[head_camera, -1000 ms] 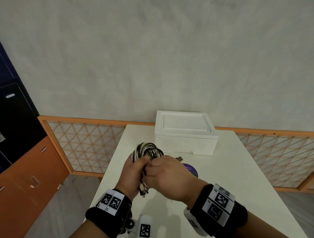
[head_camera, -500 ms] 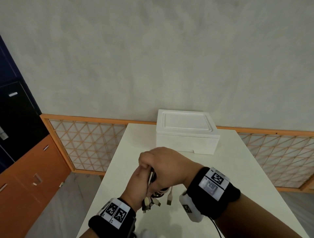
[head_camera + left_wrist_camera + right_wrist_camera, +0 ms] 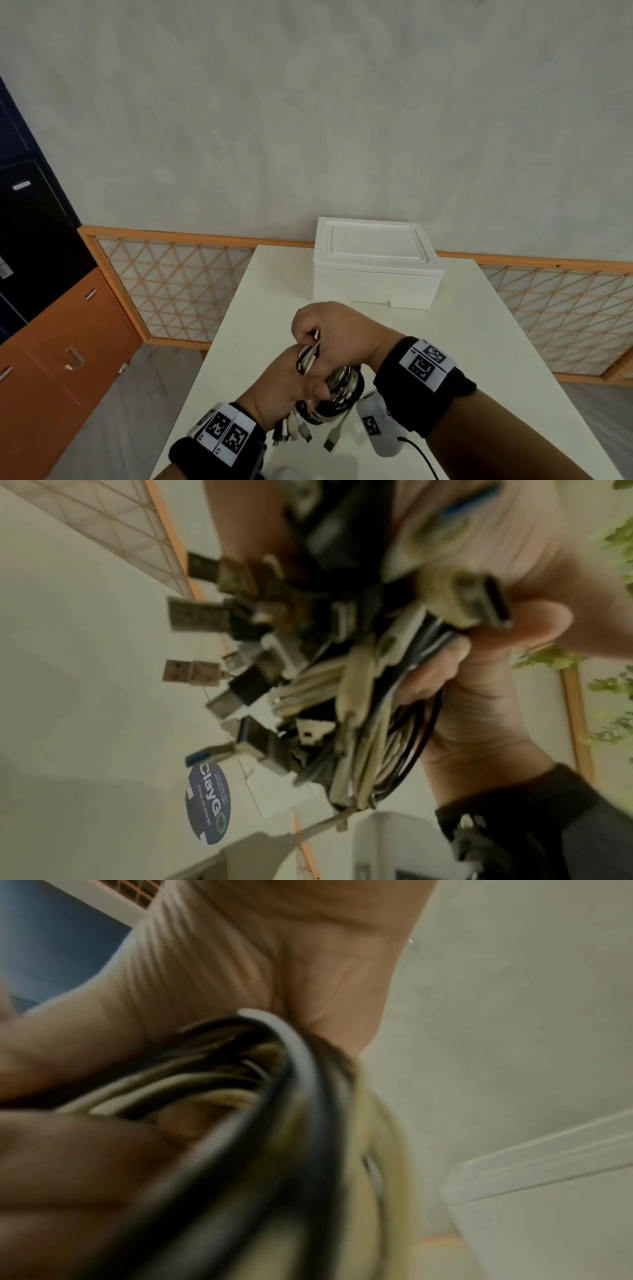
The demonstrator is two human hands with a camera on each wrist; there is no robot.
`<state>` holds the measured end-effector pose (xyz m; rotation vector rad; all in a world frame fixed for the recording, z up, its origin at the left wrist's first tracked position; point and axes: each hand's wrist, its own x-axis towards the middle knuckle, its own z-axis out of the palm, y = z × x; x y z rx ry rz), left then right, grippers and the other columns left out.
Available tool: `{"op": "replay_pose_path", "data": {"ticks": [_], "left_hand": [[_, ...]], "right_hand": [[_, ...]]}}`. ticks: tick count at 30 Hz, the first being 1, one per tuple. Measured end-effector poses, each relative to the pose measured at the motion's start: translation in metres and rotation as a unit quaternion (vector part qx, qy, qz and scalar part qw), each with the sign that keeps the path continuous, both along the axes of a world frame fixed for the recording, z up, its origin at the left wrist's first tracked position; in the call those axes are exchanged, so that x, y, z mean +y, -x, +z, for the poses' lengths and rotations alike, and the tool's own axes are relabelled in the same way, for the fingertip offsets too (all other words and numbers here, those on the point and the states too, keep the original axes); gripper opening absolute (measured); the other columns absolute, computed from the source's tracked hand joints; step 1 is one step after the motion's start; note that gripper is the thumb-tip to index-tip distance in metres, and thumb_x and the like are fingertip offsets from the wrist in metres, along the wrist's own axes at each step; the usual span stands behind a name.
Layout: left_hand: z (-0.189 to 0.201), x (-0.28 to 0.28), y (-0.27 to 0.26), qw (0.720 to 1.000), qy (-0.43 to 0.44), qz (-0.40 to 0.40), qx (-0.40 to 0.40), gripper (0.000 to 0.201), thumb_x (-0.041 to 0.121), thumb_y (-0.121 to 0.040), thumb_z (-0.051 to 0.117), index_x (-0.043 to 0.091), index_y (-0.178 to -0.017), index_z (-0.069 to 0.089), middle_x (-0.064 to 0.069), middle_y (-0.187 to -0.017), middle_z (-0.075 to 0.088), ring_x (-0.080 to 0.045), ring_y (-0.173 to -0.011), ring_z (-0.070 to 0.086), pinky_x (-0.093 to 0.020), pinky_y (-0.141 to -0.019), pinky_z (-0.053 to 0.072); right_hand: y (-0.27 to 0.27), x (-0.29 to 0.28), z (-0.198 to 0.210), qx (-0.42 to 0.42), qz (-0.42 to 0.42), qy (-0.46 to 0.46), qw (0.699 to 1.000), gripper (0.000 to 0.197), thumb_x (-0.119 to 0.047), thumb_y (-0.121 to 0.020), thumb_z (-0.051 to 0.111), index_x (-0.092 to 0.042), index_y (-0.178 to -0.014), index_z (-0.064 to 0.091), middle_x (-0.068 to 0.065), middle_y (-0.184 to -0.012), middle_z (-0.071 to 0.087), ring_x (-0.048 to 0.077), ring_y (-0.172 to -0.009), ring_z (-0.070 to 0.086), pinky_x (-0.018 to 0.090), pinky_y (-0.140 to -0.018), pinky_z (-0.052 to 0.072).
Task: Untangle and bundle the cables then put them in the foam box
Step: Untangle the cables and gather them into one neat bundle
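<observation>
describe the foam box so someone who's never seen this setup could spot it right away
Start at the white table standing against the grey wall. At its far edge, beyond the left hand and right hand gripping the cable bundle, sits the foam box. It is the only boxy thing on the table: plain white, rectangular, its lid on, a small notch in the bottom front edge.

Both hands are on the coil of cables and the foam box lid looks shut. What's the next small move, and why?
Probably pass the cable bundle wholly to the left hand and free the right hand to lift the lid. The foam box sits closed at the far end of the table, so nothing can go in yet. Loose plug ends dangle below the left grip, so keep it firm.
</observation>
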<state>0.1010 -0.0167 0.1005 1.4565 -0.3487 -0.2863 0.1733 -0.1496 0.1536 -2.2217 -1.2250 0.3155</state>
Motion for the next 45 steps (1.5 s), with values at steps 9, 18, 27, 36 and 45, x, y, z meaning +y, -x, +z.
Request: {"op": "replay_pose_path", "data": {"ticks": [9, 18, 27, 36, 45], "left_hand": [[0.006, 0.011, -0.003, 0.994, 0.009, 0.105, 0.005, 0.014, -0.001, -0.064, 0.051, 0.008, -0.07, 0.06, -0.008, -0.043, 0.044, -0.019, -0.038, 0.04, -0.023, -0.048, 0.035], [0.01, -0.002, -0.005, 0.993, -0.001, 0.11, 0.04, 0.01, -0.003, -0.06, 0.044, -0.004, -0.068, 0.05, -0.009, -0.045, 0.042, -0.021, -0.04, 0.039, -0.026, -0.049, 0.036], [0.026, -0.005, -0.002, 0.994, 0.083, 0.077, 0.012, 0.028, -0.004, -0.061, 0.048, -0.018, -0.085, 0.053, -0.002, -0.04, 0.037, -0.017, -0.035, 0.037, -0.036, -0.064, 0.048], [0.019, -0.021, -0.011, 0.973, 0.08, 0.216, 0.032, 0.016, 0.002, -0.059, 0.043, 0.013, -0.047, 0.048, -0.008, -0.042, 0.036, -0.02, -0.04, 0.034, -0.031, -0.056, 0.035], [0.006, -0.02, -0.026, 0.973, 0.145, 0.173, 0.052, 0.023, 0.025, -0.056, 0.059, 0.007, -0.051, 0.044, -0.004, -0.039, 0.037, -0.017, -0.038, 0.037, -0.031, -0.066, 0.05]], "right_hand": [[0.008, -0.003, -0.034, 0.214, -0.203, -0.276, 0.915, 0.041, -0.047, -0.07, 0.071, -0.01, -0.088, 0.072, 0.008, -0.09, 0.073, 0.021, -0.088, 0.068, 0.036, -0.086, 0.054], [0.013, 0.007, -0.04, 0.172, -0.324, -0.297, 0.881, 0.069, -0.076, -0.065, 0.054, -0.007, -0.054, 0.05, 0.002, -0.053, 0.043, 0.013, -0.052, 0.042, 0.03, -0.056, 0.037], [0.005, 0.01, -0.012, 0.229, -0.271, -0.318, 0.879, 0.048, -0.043, -0.074, 0.06, -0.021, -0.041, 0.033, -0.001, -0.05, 0.029, 0.016, -0.049, 0.031, 0.029, -0.053, 0.028], [0.01, 0.009, -0.047, 0.257, -0.388, -0.323, 0.824, 0.069, -0.076, -0.063, 0.056, -0.008, -0.071, 0.062, 0.008, -0.066, 0.066, 0.017, -0.064, 0.062, 0.035, -0.068, 0.051], [0.006, 0.001, -0.046, 0.326, -0.368, -0.383, 0.782, 0.068, -0.071, -0.055, 0.074, -0.007, -0.069, 0.058, 0.016, -0.062, 0.059, 0.023, -0.049, 0.051, 0.028, -0.048, 0.043]]}}
